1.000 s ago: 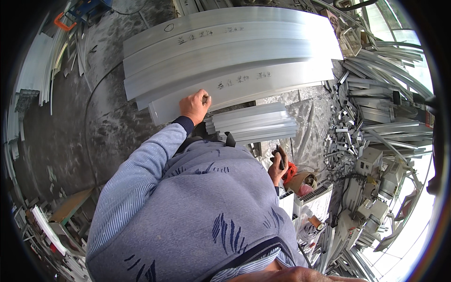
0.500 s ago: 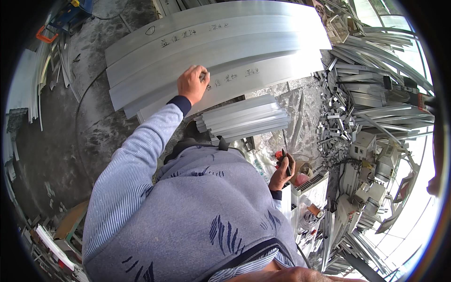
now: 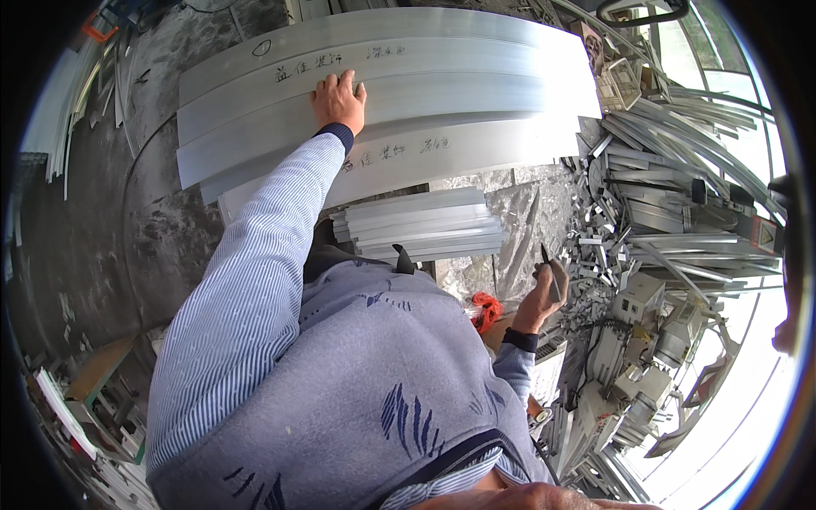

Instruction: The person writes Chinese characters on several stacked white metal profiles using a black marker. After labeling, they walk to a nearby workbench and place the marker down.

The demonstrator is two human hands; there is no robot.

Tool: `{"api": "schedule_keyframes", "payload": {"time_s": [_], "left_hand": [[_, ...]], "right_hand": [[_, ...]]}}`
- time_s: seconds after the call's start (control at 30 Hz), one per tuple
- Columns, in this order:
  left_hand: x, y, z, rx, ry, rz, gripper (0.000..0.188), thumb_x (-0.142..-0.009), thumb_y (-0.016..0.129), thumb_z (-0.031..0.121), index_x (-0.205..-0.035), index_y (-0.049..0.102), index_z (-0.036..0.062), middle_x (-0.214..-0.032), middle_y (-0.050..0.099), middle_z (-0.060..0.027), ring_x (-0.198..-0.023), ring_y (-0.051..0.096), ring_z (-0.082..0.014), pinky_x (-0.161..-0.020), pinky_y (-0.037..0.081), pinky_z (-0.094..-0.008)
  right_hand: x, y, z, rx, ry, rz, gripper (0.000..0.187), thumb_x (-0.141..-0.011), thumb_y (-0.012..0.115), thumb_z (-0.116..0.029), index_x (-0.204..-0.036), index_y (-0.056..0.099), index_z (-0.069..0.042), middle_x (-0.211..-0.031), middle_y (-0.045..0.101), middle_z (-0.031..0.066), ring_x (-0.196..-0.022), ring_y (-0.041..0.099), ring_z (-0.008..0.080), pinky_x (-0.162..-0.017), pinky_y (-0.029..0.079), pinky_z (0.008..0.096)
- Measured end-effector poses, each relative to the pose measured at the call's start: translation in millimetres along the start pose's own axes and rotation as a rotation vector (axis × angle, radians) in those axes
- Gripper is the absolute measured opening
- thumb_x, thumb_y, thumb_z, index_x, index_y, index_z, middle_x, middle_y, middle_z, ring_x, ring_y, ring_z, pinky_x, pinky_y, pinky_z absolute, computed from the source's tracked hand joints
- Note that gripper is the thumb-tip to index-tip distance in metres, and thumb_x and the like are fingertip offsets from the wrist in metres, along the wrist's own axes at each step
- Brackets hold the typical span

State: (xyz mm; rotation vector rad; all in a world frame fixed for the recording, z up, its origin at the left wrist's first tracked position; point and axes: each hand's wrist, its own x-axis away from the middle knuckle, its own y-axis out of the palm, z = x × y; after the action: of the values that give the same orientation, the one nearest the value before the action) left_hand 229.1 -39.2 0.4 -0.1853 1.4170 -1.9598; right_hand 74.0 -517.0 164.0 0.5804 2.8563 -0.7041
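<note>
My left hand [image 3: 339, 104] lies on the long silver metal panels [image 3: 442, 89], fingers stretched out and apart, palm side hidden. These panels overlap in a stack and carry dark handwriting in two rows, with a drawn loop near the far left end. Off to the right, away from the panels, my right hand [image 3: 539, 303] is closed around a black marker pen [image 3: 545, 253], which points up past the fingers. Between the panels and my body sits a bundle of shorter silver profiles [image 3: 425, 223].
Scattered metal offcuts [image 3: 599, 246] cover the floor at right, below heaps of long strips [image 3: 680, 157]. Grey machinery [image 3: 650, 374] stands at lower right. A red plastic bag [image 3: 486, 312] lies near my right forearm. A dark cable [image 3: 127, 195] runs along the floor at left.
My left hand has slid farther up the panels and spread its fingers; the dark object it pinched no longer shows. My right hand moved right and slightly away from me with the marker pen.
</note>
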Motion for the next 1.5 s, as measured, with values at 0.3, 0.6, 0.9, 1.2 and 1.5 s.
{"api": "schedule_keyframes", "payload": {"time_s": [0.3, 0.6, 0.9, 1.2, 1.5], "left_hand": [[-1, 3, 5, 0.014, -0.043, 0.048, 0.029, -0.097, 0.068, 0.030, -0.125, 0.071, 0.0212, -0.111, 0.068, -0.0061, -0.111, 0.064, -0.0294, -0.103, 0.047, -0.0501], [-3, 7, 1, 0.035, -0.025, 0.092, 0.029, -0.092, 0.069, 0.024, -0.121, 0.072, 0.0197, -0.102, 0.069, -0.0065, -0.101, 0.066, -0.0323, -0.094, 0.049, -0.0496], [-6, 3, 3, 0.049, -0.014, 0.072, 0.028, -0.092, 0.068, 0.023, -0.120, 0.071, 0.0195, -0.099, 0.068, -0.0069, -0.100, 0.065, -0.0312, -0.093, 0.049, -0.0476], [-7, -2, 6, 0.034, -0.031, 0.054, 0.027, -0.092, 0.068, 0.022, -0.118, 0.070, 0.0200, -0.098, 0.067, -0.0047, -0.097, 0.064, -0.0296, -0.090, 0.049, -0.0467], [-7, -2, 6, 0.026, -0.021, 0.063, 0.026, -0.091, 0.068, 0.021, -0.117, 0.070, 0.0202, -0.096, 0.067, -0.0035, -0.094, 0.064, -0.0291, -0.089, 0.049, -0.0462]], "right_hand": [[-137, 50, -15, -0.091, -0.081, -0.168, 0.025, -0.104, 0.063, -0.017, -0.116, 0.070, 0.004, -0.093, 0.073, 0.0103, -0.084, 0.067, 0.0166, -0.081, 0.054, 0.0324], [-265, 243, -6, -0.130, -0.323, -0.590, 0.024, -0.101, 0.072, -0.016, -0.118, 0.072, 0.001, -0.098, 0.078, 0.0069, -0.087, 0.069, 0.0102, -0.080, 0.055, 0.0262], [-307, 386, 3, 0.008, -0.550, -0.659, 0.021, -0.092, 0.077, -0.018, -0.109, 0.078, -0.005, -0.091, 0.080, 0.0085, -0.080, 0.075, 0.0180, -0.078, 0.058, 0.0317], [-319, 396, 16, 0.073, -0.542, -0.498, 0.020, -0.090, 0.076, -0.017, -0.106, 0.079, -0.006, -0.090, 0.080, 0.0107, -0.082, 0.077, 0.0211, -0.082, 0.058, 0.0334], [-326, 389, 15, 0.070, -0.408, -0.543, 0.021, -0.089, 0.075, -0.017, -0.105, 0.080, -0.006, -0.085, 0.079, 0.0085, -0.079, 0.075, 0.0154, -0.080, 0.057, 0.0298]]}}
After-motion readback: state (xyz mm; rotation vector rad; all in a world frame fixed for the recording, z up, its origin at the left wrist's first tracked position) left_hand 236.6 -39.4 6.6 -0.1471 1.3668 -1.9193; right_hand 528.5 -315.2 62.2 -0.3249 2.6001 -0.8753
